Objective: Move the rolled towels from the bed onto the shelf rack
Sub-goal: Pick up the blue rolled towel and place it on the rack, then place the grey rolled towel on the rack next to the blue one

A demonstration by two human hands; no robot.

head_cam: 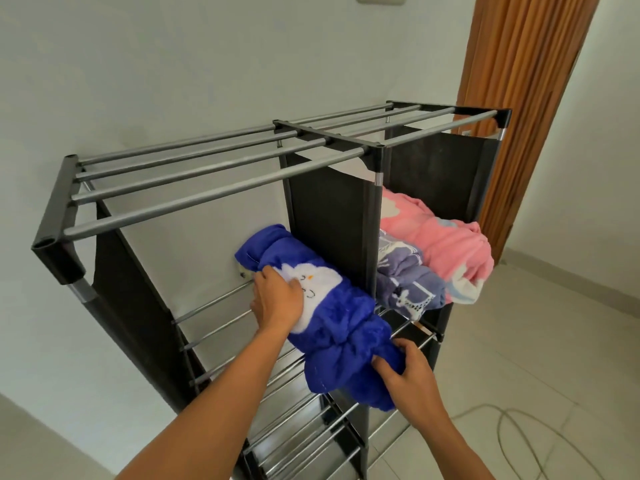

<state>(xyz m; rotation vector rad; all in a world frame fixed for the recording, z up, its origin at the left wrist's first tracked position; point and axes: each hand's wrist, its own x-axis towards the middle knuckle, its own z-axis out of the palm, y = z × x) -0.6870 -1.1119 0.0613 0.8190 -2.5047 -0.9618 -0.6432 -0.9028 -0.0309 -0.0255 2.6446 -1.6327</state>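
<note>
A rolled blue towel (332,317) with a white cartoon patch lies on the rails of the left upper compartment of the black shelf rack (221,188), its near end sticking out past the front rail. My left hand (277,299) presses on its left side near the white patch. My right hand (405,372) grips its near end. In the right upper compartment lie a rolled grey-purple patterned towel (408,282) and a rolled pink towel (446,244), side by side. The bed is out of view.
The rack stands against a white wall, with lower tiers of metal rails (304,441) below. A wooden slatted door (526,98) rises behind its right end. A thin cable (526,431) loops over the tiled floor at the right.
</note>
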